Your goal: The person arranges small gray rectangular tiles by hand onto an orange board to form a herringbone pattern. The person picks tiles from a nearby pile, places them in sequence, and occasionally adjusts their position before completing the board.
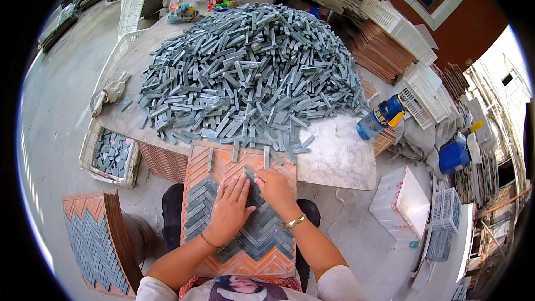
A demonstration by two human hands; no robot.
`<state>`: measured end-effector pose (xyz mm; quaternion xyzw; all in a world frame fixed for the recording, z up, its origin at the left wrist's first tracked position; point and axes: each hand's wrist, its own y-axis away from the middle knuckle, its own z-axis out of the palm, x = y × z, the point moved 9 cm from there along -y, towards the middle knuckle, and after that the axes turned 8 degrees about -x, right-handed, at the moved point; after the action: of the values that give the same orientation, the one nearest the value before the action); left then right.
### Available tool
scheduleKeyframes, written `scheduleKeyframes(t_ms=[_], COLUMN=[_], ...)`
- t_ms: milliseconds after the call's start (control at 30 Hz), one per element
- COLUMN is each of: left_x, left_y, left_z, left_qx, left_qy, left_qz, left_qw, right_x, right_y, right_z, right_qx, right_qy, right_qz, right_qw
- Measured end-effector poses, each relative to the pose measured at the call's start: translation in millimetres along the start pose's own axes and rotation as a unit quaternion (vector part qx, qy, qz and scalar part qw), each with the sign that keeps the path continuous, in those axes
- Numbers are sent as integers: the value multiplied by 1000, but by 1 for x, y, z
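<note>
Head: strip pile (251,72) beyond tray (262,263), btl (380,117) R.

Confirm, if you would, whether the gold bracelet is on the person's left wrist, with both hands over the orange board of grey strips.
Not quite: the head view shows the gold bracelet on the right wrist. The left hand and right hand are indeed over the orange board of grey strips.

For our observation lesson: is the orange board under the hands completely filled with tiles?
The orange board is partly filled: grey tiles cover its middle, but bare grooves show at its far and near ends.
</note>
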<state>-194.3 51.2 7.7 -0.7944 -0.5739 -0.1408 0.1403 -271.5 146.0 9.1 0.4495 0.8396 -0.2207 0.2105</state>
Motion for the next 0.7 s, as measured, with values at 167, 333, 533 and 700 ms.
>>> scheduleKeyframes(t_ms=[167,333,533,700], left_x=[-3,9,-3,-25], left_y=[-26,-25,-37,-60], left_z=[2,22,10,-5], left_qx=[-2,-22,28,27], left_qy=[-2,-8,10,13], left_qz=[19,57,76,126], left_qw=[1000,998,997,992], right_x=[45,52,65,63], right_y=[-12,-21,-23,0], right_z=[-22,-13,-8,-33], right_qx=[39,40,55,82], right_qy=[-87,4,-66,-171], right_qz=[64,133,173,174], right_qw=[993,990,981,966])
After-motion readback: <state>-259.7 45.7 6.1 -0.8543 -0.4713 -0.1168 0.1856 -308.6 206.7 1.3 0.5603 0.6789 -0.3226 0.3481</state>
